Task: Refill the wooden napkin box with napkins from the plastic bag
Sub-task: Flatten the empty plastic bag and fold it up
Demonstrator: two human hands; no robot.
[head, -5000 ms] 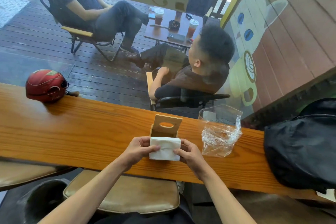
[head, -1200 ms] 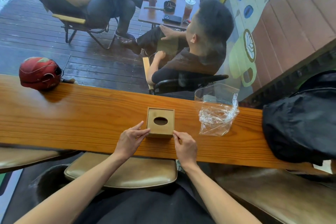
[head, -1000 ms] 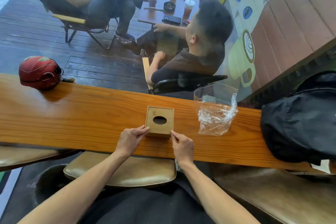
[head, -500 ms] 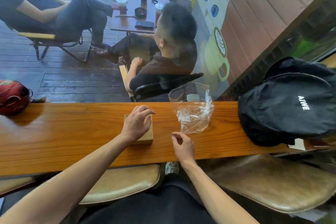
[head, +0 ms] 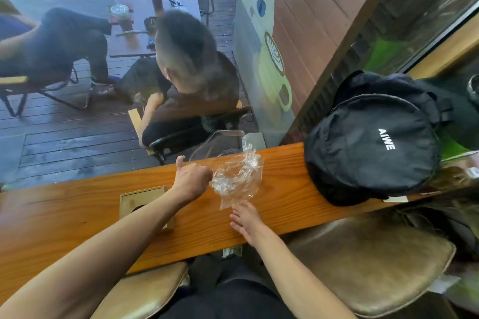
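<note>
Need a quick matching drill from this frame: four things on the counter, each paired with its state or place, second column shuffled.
1. left hand
2. right hand
3. wooden napkin box
4. black backpack

a. lid shut, partly under the forearm
b. pinching the plastic bag
c. right end of the counter
d. open, flat by the bag's near corner

Pairs: 1-b, 2-d, 3-a, 4-c

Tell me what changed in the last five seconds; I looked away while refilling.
The napkins went in and the wooden napkin box got closed. The left hand left it and pinched the plastic bag; the right hand lies open beside the bag. Box, bag and backpack kept their places.
</note>
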